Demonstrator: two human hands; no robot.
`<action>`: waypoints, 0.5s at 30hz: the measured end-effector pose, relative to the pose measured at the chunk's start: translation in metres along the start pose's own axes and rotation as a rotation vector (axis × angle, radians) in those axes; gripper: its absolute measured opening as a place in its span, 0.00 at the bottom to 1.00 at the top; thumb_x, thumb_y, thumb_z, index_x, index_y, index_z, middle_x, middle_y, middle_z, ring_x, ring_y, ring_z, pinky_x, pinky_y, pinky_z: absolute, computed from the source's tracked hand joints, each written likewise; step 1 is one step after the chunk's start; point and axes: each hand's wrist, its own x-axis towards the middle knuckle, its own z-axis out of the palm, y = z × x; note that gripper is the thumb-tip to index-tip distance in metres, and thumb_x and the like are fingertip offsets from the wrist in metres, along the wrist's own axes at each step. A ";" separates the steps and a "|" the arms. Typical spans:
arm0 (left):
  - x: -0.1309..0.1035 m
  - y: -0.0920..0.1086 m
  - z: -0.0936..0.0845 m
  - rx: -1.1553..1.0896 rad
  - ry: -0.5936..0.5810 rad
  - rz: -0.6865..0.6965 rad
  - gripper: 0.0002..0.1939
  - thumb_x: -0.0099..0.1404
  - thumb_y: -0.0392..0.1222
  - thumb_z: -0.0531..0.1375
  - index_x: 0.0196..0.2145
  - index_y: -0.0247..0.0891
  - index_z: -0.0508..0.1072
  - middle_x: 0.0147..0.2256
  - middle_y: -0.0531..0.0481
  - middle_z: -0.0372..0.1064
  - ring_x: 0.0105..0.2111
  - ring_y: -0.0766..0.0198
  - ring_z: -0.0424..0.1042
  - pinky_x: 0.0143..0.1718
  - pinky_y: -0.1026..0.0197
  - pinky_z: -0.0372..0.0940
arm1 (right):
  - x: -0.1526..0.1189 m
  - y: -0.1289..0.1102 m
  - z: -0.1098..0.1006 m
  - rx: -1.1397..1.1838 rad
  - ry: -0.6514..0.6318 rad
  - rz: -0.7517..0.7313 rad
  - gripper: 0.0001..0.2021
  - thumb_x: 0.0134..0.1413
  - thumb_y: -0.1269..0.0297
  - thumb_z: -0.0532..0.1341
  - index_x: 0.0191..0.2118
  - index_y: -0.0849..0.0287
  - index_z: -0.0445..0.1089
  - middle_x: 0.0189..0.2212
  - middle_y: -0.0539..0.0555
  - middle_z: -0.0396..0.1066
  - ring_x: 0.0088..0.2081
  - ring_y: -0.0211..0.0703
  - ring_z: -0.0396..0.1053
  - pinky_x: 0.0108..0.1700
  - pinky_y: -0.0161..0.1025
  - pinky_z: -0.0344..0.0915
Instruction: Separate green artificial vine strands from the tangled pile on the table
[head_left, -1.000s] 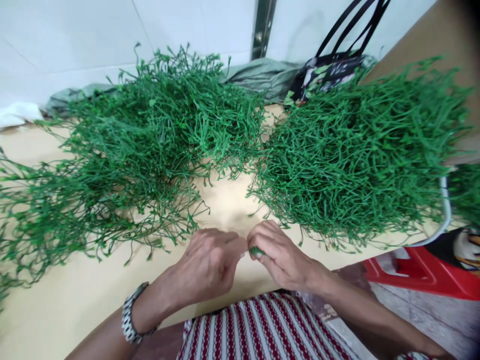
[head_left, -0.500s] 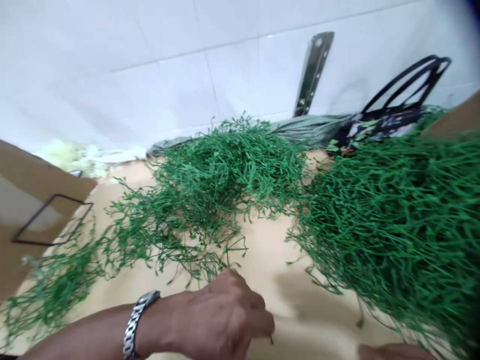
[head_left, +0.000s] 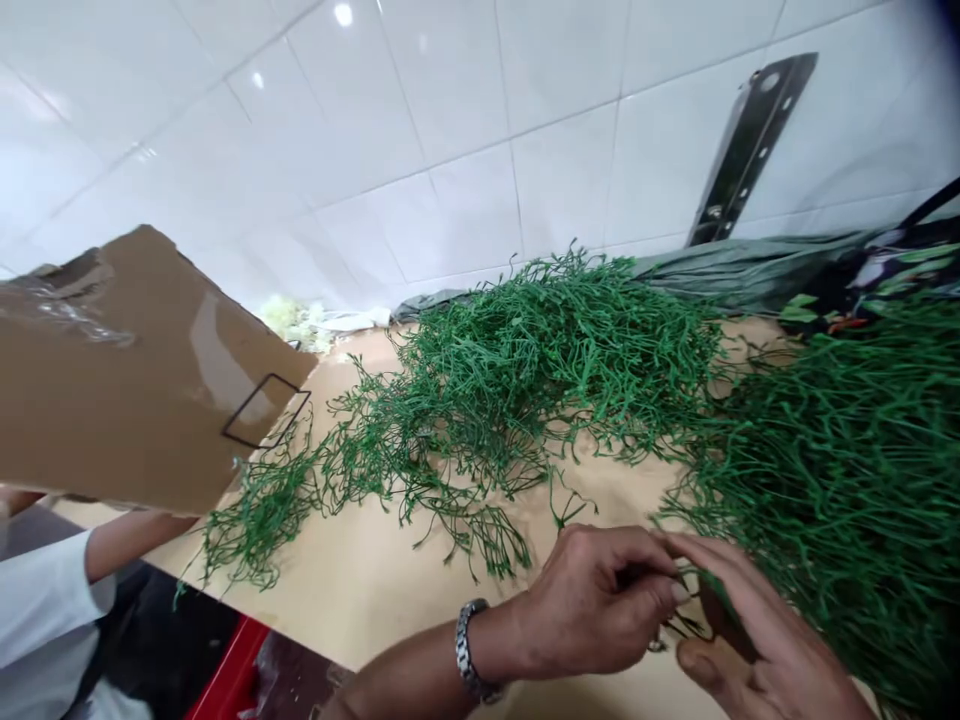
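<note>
Head view: cardboard near green stems partly hides someone's arm.

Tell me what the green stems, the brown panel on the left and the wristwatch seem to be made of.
Green stems: possibly plastic, with a faint sheen; the even green and wiry look suggest it, though real plant isn't ruled out.
Brown panel: most likely cardboard, mostly matt, with a ragged upper edge.
Wristwatch: band apparently polished metal; its silvery links glint.

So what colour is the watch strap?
Silver: the watch strap shows best in the head view.
</note>
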 end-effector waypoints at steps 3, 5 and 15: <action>-0.004 -0.004 0.002 -0.232 0.078 -0.120 0.07 0.58 0.37 0.55 0.28 0.30 0.71 0.22 0.50 0.66 0.22 0.71 0.61 0.24 0.69 0.59 | 0.006 -0.011 0.013 0.048 -0.104 0.096 0.16 0.58 0.61 0.52 0.51 0.56 0.57 0.41 0.55 0.70 0.39 0.40 0.70 0.36 0.31 0.68; -0.005 -0.005 0.000 -0.271 0.082 -0.145 0.07 0.58 0.37 0.56 0.27 0.31 0.71 0.22 0.50 0.66 0.22 0.71 0.62 0.26 0.69 0.60 | 0.010 -0.021 0.012 0.106 -0.170 0.184 0.12 0.60 0.64 0.49 0.49 0.57 0.59 0.38 0.55 0.70 0.37 0.39 0.70 0.36 0.32 0.67; -0.006 -0.019 -0.003 -0.388 -0.068 -0.212 0.11 0.56 0.42 0.59 0.23 0.32 0.66 0.19 0.54 0.59 0.20 0.72 0.56 0.21 0.68 0.53 | 0.019 -0.028 -0.009 0.043 -0.373 0.053 0.11 0.58 0.66 0.51 0.25 0.60 0.55 0.21 0.46 0.56 0.23 0.32 0.53 0.25 0.32 0.48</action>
